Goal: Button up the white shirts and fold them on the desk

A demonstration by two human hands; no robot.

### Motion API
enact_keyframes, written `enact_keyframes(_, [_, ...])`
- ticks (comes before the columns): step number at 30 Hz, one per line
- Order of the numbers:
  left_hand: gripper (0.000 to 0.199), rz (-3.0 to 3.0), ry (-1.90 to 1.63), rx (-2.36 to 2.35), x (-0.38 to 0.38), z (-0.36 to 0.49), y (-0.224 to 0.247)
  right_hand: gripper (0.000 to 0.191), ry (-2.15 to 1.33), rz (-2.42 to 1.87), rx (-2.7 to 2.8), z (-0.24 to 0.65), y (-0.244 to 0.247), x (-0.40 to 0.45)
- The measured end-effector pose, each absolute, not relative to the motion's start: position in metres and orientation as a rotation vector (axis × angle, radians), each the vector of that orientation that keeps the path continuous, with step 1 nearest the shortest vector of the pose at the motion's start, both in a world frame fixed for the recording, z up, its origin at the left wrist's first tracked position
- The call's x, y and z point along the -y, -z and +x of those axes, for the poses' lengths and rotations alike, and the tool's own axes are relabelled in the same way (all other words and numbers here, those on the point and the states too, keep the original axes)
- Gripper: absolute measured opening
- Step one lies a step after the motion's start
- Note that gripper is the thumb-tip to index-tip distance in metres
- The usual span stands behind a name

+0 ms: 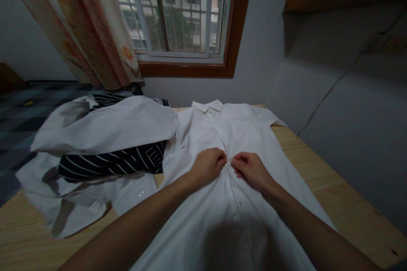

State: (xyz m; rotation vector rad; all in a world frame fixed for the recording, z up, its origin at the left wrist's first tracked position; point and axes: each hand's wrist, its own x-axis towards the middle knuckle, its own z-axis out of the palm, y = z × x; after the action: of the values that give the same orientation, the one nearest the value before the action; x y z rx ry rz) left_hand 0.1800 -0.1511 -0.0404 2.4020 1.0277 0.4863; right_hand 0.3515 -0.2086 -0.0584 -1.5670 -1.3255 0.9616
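Observation:
A white collared shirt lies front side up, its collar pointing toward the window. Midway down its button front, my left hand pinches the fabric at the placket edge. Just across from it, my right hand pinches the other side of the placket, its fingers curled. A small gap with a button between the fingertips separates the two hands. Below them the placket runs on toward me, with another small button visible. The shirt's lower part is in shadow.
Left of the shirt lie more white garments and a black garment with white stripes, piled on the wooden table. A curtain hangs by the barred window. Behind the pile is a checked cloth surface.

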Motion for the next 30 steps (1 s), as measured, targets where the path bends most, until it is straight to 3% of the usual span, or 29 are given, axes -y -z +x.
enact_keyframes(3, [0.025, 2.631, -0.490, -1.136, 0.156, 0.177, 0.042, 0.032, -0.250, -1.715, 1.670, 0.366, 0.061, 0.209])
enact_keyframes(5, [0.033, 2.733, -0.461, -1.164, 0.156, 0.174, 0.047, 0.045, -0.028, -1.850, 1.820, 0.375, 0.068, 0.207])
enact_keyframes(11, [0.053, 2.762, -0.167, -1.176, 0.131, 0.167, 0.059, 0.058, -0.004, -2.156, 2.034, 0.382, 0.086, 0.188])
enact_keyframes(19, [0.060, 2.792, -0.124, -1.170, 0.105, 0.169, 0.057, 0.052, 0.004, -2.117, 1.949, 0.385, 0.077, 0.164])
enact_keyframes(27, [0.039, 2.866, -0.490, -1.248, 0.116, 0.166, 0.049, 0.047, -0.069, -1.695, 2.274, 0.372, 0.078, 0.280])
enact_keyframes(30, [0.027, 2.971, -0.519, -1.129, 0.143, 0.161, 0.030, 0.062, 0.051, -1.565, 2.364, 0.370, 0.081, 0.332])
